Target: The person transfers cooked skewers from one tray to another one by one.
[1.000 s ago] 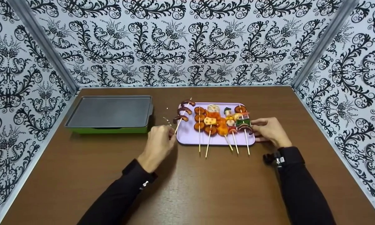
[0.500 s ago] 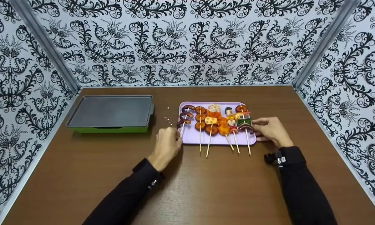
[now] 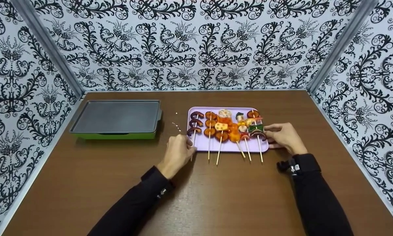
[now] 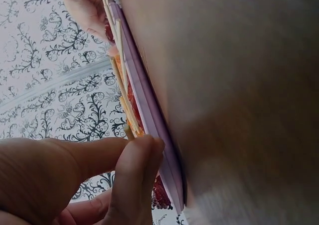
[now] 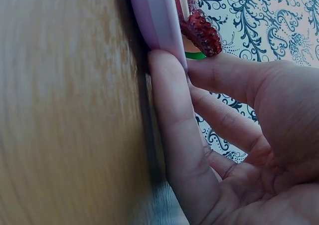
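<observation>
A lilac tray bears several food skewers side by side. At its left end lies a skewer with dark curved, tentacle-like pieces. My left hand pinches that skewer's stick between thumb and fingers, over the tray's near left corner; the stick's tip pokes out between them in the left wrist view. My right hand holds the tray's right rim, thumb on one side and a finger on the other. Close to its thumb is a dark red bumpy piece of the rightmost skewer.
A green griddle with a dark flat plate stands left of the tray on the brown wooden table. More skewers, such as one with round orange slices, have sticks jutting over the tray's front edge. Patterned walls enclose the table.
My left hand has moved right and slightly nearer, bringing the tentacle-like skewer from the tray's left edge onto the tray and turning it more upright in view. The right hand stays at the rim.
</observation>
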`<action>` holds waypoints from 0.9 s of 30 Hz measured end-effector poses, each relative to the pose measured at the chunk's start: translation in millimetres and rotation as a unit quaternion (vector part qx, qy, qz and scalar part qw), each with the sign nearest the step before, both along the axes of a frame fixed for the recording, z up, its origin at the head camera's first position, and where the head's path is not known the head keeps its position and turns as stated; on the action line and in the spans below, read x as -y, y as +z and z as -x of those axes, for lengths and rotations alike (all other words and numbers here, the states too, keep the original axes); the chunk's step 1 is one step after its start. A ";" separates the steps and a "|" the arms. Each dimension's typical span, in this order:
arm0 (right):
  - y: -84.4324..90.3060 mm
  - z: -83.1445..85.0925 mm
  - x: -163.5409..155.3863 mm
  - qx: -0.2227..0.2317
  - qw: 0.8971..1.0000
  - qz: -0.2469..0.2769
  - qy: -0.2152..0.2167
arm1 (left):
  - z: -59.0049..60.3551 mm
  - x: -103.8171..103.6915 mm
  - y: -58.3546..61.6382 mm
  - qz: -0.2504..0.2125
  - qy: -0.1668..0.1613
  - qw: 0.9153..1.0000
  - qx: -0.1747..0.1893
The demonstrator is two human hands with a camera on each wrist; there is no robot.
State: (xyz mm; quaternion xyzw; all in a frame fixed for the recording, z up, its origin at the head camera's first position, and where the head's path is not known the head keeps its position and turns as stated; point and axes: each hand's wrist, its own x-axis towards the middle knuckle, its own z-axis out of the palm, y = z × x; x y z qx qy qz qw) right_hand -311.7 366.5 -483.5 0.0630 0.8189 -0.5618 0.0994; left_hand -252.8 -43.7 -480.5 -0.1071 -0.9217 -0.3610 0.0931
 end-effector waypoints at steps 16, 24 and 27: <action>-1.9 -0.3 0.8 0.005 1.000 0.004 -0.004 | -2.5 -4.7 1.1 -0.031 -0.044 0.998 0.044; -0.1 -1.7 0.2 0.012 1.000 0.008 -0.006 | -3.0 -4.2 2.7 -0.038 -0.054 0.996 0.054; 0.4 -1.6 0.1 0.010 1.000 0.009 -0.004 | -3.1 -3.8 2.5 -0.040 -0.057 0.996 0.056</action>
